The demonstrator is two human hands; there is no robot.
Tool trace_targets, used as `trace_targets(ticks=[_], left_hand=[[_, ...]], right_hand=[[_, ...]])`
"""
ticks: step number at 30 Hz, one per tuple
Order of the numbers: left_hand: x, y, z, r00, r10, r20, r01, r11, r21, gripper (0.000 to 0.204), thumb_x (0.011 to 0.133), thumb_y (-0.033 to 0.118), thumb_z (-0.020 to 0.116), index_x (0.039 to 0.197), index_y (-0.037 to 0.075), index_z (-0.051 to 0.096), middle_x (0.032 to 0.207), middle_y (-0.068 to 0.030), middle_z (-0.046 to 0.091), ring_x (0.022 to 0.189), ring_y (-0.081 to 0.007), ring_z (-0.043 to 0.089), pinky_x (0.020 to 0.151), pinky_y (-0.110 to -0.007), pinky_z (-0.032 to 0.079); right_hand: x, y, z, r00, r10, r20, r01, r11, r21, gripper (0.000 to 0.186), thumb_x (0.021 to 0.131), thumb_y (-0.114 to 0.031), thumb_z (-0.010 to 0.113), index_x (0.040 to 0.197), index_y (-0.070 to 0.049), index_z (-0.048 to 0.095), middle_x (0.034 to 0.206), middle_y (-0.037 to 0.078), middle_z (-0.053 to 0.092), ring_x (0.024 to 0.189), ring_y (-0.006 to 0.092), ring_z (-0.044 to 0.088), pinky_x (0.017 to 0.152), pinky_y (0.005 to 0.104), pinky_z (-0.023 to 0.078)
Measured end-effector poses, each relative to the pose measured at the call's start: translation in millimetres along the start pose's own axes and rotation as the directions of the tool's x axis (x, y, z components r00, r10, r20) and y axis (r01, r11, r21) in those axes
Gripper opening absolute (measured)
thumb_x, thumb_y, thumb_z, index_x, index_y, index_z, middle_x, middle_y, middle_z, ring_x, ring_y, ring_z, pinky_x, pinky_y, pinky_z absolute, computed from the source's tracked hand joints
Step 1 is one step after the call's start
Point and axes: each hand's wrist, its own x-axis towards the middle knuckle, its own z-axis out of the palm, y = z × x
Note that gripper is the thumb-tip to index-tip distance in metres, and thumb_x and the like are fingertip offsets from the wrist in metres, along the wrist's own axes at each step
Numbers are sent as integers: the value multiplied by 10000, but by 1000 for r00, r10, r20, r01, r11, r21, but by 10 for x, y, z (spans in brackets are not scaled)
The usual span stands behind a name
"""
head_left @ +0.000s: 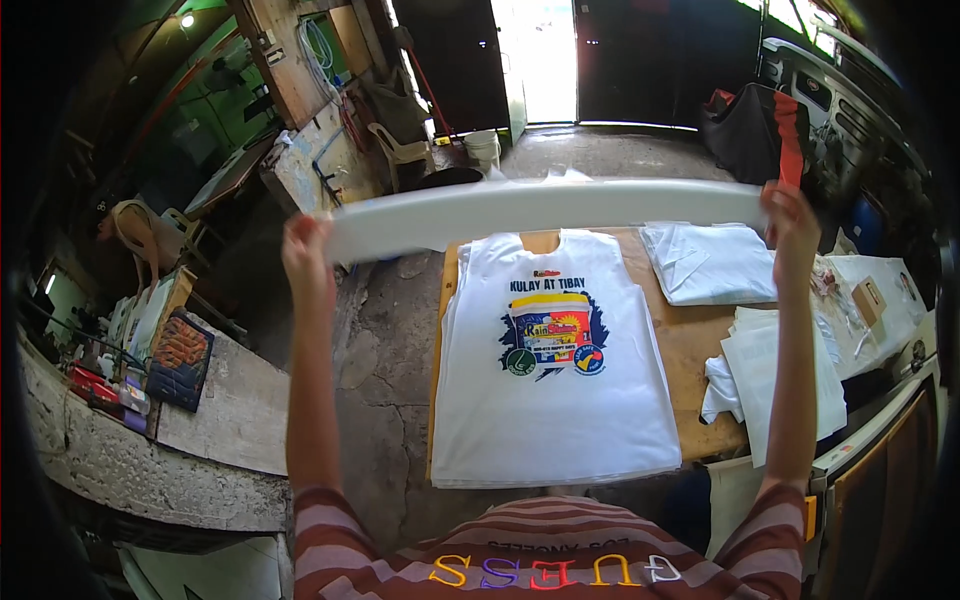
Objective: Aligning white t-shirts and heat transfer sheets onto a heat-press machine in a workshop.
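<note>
A wide white cloth (560, 206), blurred by motion and seen nearly edge-on, is stretched level in the air between my raised hands. My left hand (308, 245) pinches its left end, and my right hand (790, 212) grips the right end. Below the cloth, a stack of white sleeveless shirt panels (550, 430) lies flat on a brown board table (700, 375). The top panel carries a colourful print of a paint bucket with lettering above it. The cloth hangs beyond the panels' neckline, apart from them.
Right of the stack lie a folded white fabric pile (710, 262) and white sheets (785, 375). A concrete ledge (225, 420) runs along the left. Another person (150, 240) bends over a bench at far left. A plastic chair (400, 150) and white bucket (482, 149) stand beyond.
</note>
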Motion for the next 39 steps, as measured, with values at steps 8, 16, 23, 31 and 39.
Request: trace_targets(ticks=[8, 16, 23, 31, 39], left_hand=[[-2002, -963, -385, 893, -450, -19, 445, 874, 194, 168, 790, 40, 575, 928, 74, 485, 826, 23, 424, 759, -76, 411, 699, -202, 366], [-3585, -1459, -924, 800, -590, -109, 554, 658, 510, 69, 779, -26, 564, 816, 28, 543, 715, 6, 500, 654, -87, 458, 615, -234, 393], [-3825, -1400, -1007, 810, -572, -126, 465, 497, 733, 91, 756, -29, 568, 840, 4, 568, 756, -95, 587, 718, -192, 568, 680, -300, 447], [-3715, -1342, -1165, 517, -848, -121, 361, 88, 928, 123, 692, 75, 640, 811, 51, 618, 734, -127, 584, 713, -250, 583, 691, -338, 462], [-1820, -2899, -396, 889, -400, 222, 105, 651, 752, 87, 757, 83, 566, 810, 21, 596, 762, -143, 566, 701, -272, 567, 642, -354, 454]], right_hand=[[-1756, 1240, -573, 904, 416, -96, -424, 901, -93, 47, 804, -19, 598, 826, -52, 623, 662, -52, 538, 479, 9, 378, 412, 177, 269], [-3248, 2092, -1321, 781, 603, -162, -622, 734, -272, 69, 746, 39, 625, 792, -2, 593, 694, -8, 586, 631, 51, 533, 586, 179, 417], [-3522, 2076, -1416, 758, 638, -137, -639, 682, -355, 67, 733, 35, 621, 774, -5, 587, 655, -29, 551, 576, 33, 481, 550, 174, 385], [-3758, 1931, -1418, 774, 611, -167, -566, 550, -614, 54, 717, -5, 608, 769, -6, 592, 596, 42, 567, 543, 102, 518, 542, 240, 421], [-3834, 1344, -1373, 856, 449, -258, -445, 385, -808, 184, 713, 50, 546, 889, 1, 550, 936, 122, 529, 698, 246, 539, 617, 311, 445]])
